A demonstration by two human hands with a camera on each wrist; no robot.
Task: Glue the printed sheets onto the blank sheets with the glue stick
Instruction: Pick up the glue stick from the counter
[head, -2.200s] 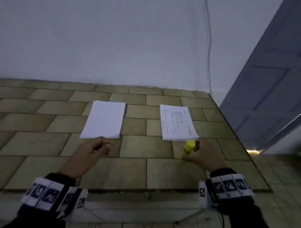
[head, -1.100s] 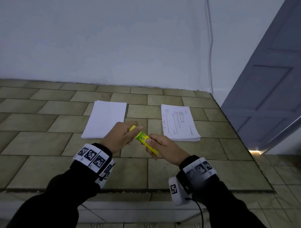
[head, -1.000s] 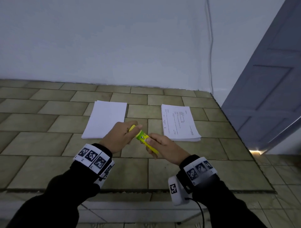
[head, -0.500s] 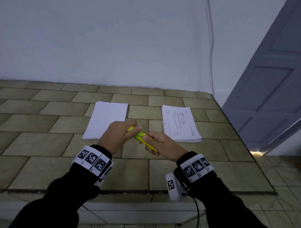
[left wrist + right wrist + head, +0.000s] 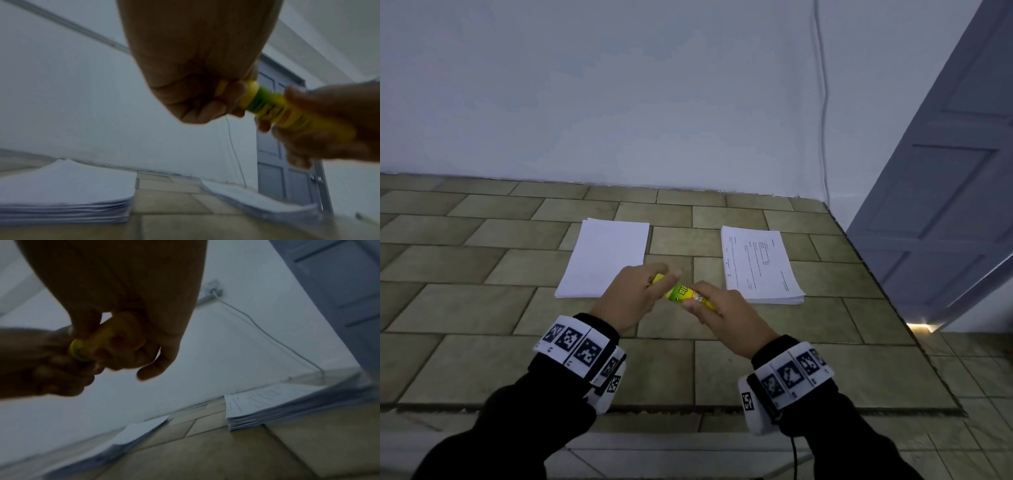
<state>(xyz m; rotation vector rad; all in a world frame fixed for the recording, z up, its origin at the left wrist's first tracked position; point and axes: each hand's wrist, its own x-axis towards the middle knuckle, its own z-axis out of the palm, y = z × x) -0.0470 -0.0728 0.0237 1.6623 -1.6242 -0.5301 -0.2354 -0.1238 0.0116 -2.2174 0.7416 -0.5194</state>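
A yellow and green glue stick (image 5: 683,294) is held in the air between both hands, above the tiled counter. My left hand (image 5: 631,298) grips its yellow cap end (image 5: 249,95). My right hand (image 5: 722,317) grips the labelled body (image 5: 287,113). The cap still sits on the body. Behind the left hand lies a stack of blank white sheets (image 5: 607,260). To the right lies a stack of printed sheets (image 5: 758,265). Both stacks also show in the wrist views: blank sheets (image 5: 61,186), printed sheets (image 5: 267,402).
The tiled counter (image 5: 482,308) ends at a white wall behind and at a right edge near a grey door (image 5: 945,205). A thin white cable (image 5: 824,102) runs down the wall. The counter's front edge lies under my wrists.
The right hand carried the glue stick from beside the printed stack to the middle. The left hand came across and took the cap end. In the last second the grip barely shifted.
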